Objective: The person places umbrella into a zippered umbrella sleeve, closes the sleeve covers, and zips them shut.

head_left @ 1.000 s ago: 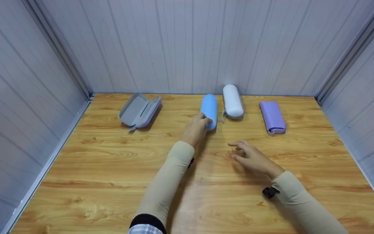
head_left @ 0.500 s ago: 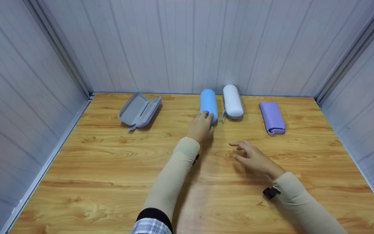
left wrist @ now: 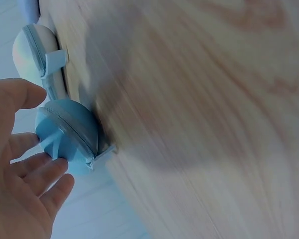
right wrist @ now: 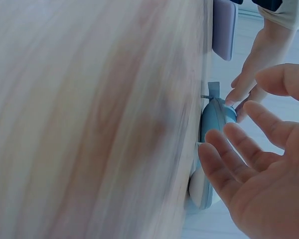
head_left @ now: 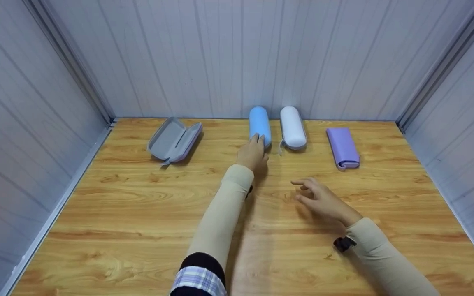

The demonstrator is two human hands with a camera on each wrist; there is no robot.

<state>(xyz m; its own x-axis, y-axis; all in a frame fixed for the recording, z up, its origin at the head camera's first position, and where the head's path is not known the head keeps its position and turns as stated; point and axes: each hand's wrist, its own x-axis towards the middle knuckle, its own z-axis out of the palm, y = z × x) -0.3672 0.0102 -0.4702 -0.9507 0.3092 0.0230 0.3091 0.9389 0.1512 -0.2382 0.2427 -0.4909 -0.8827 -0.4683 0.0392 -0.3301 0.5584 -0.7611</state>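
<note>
A blue zippered glasses case (head_left: 260, 123) lies by the back wall, its near end under the fingertips of my left hand (head_left: 252, 154). In the left wrist view the fingers (left wrist: 49, 174) are spread and fairly straight at the end of the blue case (left wrist: 72, 129), and the thumb stands apart from them. Just right of it lies a white glasses case (head_left: 293, 128) with a zipper tab. My right hand (head_left: 323, 201) hovers over the table, fingers loosely bent and holding nothing. In the right wrist view its palm (right wrist: 274, 194) shows with nothing in it.
On the left an opened grey-lined case (head_left: 175, 139) with a lilac outside lies on the wooden table (head_left: 138, 222). A purple folded case (head_left: 344, 147) lies on the right. Panelled walls (head_left: 220, 57) enclose the back and both sides.
My left hand has slid the blue case back toward the wall, level with the white case. Its fingers have loosened from the case's side. The right hand has hardly moved.
</note>
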